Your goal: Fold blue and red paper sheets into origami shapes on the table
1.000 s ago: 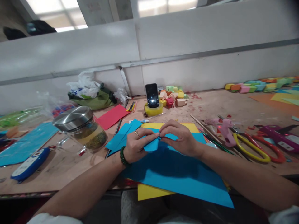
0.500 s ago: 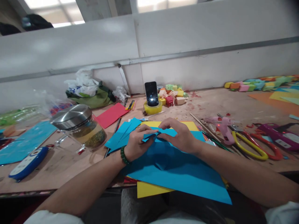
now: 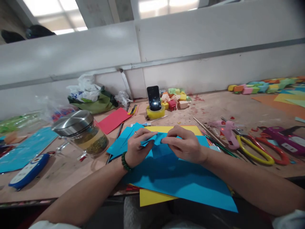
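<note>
Between my hands is a small folded piece of blue paper (image 3: pixel 156 140), raised just above a large blue sheet (image 3: pixel 190 181). My left hand (image 3: pixel 140 146), with a ring and a green bead bracelet (image 3: pixel 125 161), pinches the piece's left side. The thumb and fingertips of my right hand (image 3: pixel 184 144) are closed on its right edge; a small dark spot shows at those fingertips, too small to make out. Cut blue paper pieces (image 3: pixel 121 140) lie just left of my left hand. Yellow paper (image 3: pixel 156 197) sticks out under the large blue sheet.
At left stand a lidded glass mug (image 3: pixel 88 136) and a blue-white device (image 3: pixel 30 171). A phone (image 3: pixel 154 98) leans on a yellow tape roll (image 3: pixel 155 113), beside small paper boxes (image 3: pixel 176 98). At right lie a pink glue gun (image 3: pixel 228 133), scissors (image 3: pixel 256 151) and a purple device (image 3: pixel 286 138).
My right fingers have curled in and closed more tightly at the paper's edge. The small piece now looks more opened out between my hands. The view has tilted up slightly.
</note>
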The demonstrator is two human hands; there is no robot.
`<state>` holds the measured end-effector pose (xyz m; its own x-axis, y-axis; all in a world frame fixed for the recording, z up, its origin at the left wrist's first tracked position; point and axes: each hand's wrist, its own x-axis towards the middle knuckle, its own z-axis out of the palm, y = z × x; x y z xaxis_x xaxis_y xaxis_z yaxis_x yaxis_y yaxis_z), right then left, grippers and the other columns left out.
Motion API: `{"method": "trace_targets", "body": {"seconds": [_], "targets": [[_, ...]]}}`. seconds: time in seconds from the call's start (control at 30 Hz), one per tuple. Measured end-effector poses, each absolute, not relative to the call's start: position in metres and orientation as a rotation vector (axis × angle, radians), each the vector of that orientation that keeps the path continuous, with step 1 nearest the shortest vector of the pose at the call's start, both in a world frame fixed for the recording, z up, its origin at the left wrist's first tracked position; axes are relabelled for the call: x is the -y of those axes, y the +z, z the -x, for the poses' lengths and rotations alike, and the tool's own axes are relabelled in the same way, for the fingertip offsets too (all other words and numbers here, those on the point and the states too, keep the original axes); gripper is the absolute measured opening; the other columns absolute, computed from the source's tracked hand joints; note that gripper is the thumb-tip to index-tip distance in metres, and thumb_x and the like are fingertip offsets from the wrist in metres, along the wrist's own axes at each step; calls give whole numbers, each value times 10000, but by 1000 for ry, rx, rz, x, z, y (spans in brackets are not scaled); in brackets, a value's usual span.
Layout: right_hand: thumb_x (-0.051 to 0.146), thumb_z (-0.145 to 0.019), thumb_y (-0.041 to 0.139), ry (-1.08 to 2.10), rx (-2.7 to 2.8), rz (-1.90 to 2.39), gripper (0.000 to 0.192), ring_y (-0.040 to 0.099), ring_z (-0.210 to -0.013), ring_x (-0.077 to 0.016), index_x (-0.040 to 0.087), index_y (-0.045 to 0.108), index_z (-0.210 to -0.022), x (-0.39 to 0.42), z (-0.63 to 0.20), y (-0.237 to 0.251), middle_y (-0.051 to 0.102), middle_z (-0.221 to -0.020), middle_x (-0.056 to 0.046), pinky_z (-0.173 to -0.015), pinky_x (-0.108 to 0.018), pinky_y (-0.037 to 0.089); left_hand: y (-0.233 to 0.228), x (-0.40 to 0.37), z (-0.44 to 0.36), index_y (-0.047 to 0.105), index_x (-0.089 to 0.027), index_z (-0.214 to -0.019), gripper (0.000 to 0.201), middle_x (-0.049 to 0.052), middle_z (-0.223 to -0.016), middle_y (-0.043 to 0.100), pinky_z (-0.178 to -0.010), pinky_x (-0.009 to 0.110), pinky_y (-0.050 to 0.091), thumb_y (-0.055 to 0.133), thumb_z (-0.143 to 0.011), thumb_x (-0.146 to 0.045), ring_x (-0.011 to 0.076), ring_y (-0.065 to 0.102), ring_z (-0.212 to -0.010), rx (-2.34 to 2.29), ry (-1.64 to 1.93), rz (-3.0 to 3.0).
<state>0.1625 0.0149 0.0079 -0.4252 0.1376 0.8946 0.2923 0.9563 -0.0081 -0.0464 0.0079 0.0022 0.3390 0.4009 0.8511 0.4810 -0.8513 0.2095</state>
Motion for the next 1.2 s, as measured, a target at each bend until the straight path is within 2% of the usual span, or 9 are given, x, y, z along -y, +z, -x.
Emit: {"method": "trace_targets", "body": {"seconds": [0.17, 0.47, 0.63, 0.8, 0.9, 1.03, 1.2], "targets": [[16, -809, 489, -6, 1974, 383, 229, 569, -672, -117, 223, 588, -818, -13, -157, 6, 568, -771, -16, -570, -216, 479, 2, -2, 49, 668, -207, -1171, 288, 78, -952, 675, -752, 271, 560, 534, -918, -235, 161, 659, -817, 730, -1409, 2637], [16, -761, 512, 77, 1961, 478, 242, 545, -670, -135, 232, 501, -871, -18, -154, -2, 567, -792, -8, -561, -238, 465, -1, 1, 39, 589, -190, -1269, 479, 107, -1041, 627, -804, 334, 557, 606, -791, -204, 214, 636, -926, 753, -1408, 2734], [94, -828, 561, 94, 1999, 459, 174, 561, -699, -141, 220, 520, -941, -15, -153, 1, 570, -811, -17, -611, -260, 496, -4, -5, 39, 660, -206, -1146, 324, 66, -948, 659, -763, 296, 552, 543, -851, -142, 174, 644, -862, 889, -1508, 2723], [222, -857, 621, 182, 1986, 477, 238, 584, -753, -157, 207, 537, -1078, -10, -158, 9, 603, -905, -52, -678, -306, 536, -2, -13, 44, 715, -212, -1044, 263, 55, -913, 686, -751, 293, 553, 558, -854, -123, 170, 652, -847, 972, -1720, 2709], [247, -869, 624, 299, 1936, 571, 179, 603, -740, -150, 208, 579, -1037, -12, -160, 10, 625, -901, -52, -658, -295, 543, 0, -13, 44, 732, -217, -1019, 207, 62, -916, 690, -756, 300, 557, 592, -871, -187, 179, 654, -864, 1031, -1796, 2729], [249, -870, 641, 423, 1917, 593, 62, 627, -737, -141, 192, 650, -893, -19, -160, 8, 659, -843, -49, -676, -279, 547, -2, -14, 43, 741, -203, -940, 132, 62, -871, 686, -723, 285, 558, 639, -864, -239, 169, 655, -819, 1068, -1915, 2713], [303, -843, 669, 650, 1880, 675, 151, 660, -738, -151, 186, 698, -933, -26, -159, 5, 725, -863, -47, -674, -286, 556, -5, -16, 41, 742, -196, -883, 139, 64, -853, 686, -671, 275, 557, 661, -855, -306, 171, 660, -792, 1186, -2049, 2654]]}}
